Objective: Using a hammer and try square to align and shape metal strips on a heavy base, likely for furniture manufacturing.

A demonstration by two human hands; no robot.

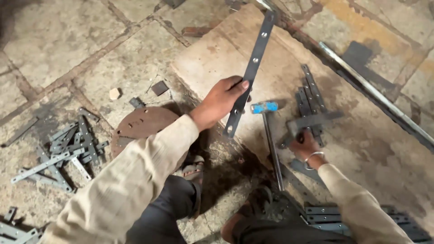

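Head view, looking down at a person crouched on a stone floor (68, 49).

Hidden or unclear: the far tip of the long metal strip (251, 72) nearly reaches the top edge of frame. The lower part of the hammer (270, 135) handle runs behind the knees, and its end cannot be made out. The stack of strips (334, 214) at near right is partly covered by the right sleeve. The right hand (305, 145) is seen from the back, so its fingertips are out of sight. The round rusty plate (140, 124) is partly covered by the left sleeve.

Left hand (221, 100): closed around the long metal strip low on its length, thumb lying along the face. The strip is flat, dark grey, with holes spaced down it. Long axis runs from near-left to far-right, steeply; the near end hangs just below the hand, the far end points up and away. It is raised clear of the worn slab (217, 54).

Right hand: clenched on a short dark bracket (312, 121), which lies roughly across the frame, over a small bundle of strips (309, 95) resting on the slab.

The hammer has a blue head, lies between the two hands, handle pointing toward the person.

Loose pile of grey strips (63, 151) on the floor at left, well apart from the hands.
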